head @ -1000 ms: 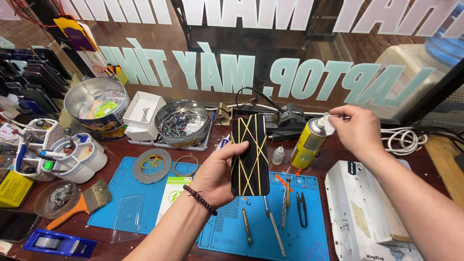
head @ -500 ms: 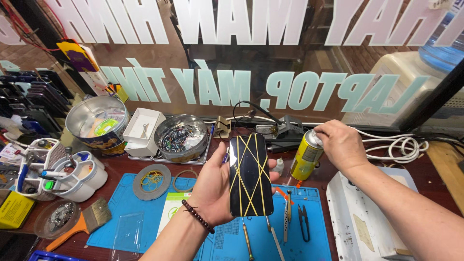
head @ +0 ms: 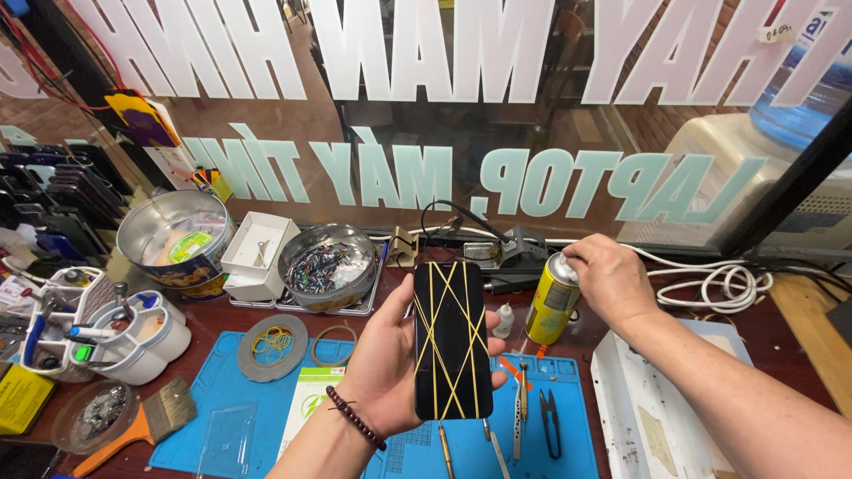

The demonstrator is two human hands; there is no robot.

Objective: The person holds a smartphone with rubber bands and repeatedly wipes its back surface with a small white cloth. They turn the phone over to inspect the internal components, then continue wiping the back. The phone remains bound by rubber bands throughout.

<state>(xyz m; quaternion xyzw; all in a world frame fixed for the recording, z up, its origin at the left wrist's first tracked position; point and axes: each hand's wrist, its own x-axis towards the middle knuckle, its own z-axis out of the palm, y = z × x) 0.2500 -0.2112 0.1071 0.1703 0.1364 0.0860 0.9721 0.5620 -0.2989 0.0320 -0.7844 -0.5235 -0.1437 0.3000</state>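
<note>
Looking down through the head camera, I am seeing the left hand cupping an upright phone wrapped in yellow rubber bands above the blue mat, fingers curled around its edges, while the right hand is gripping the top of a yellow spray can standing just right of it.

phone left of spray can, tweezers below

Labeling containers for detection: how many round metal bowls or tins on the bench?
2. A large metal tin at back left, and a metal bowl of small parts right of the white box. Others may be hidden off-frame.
</note>
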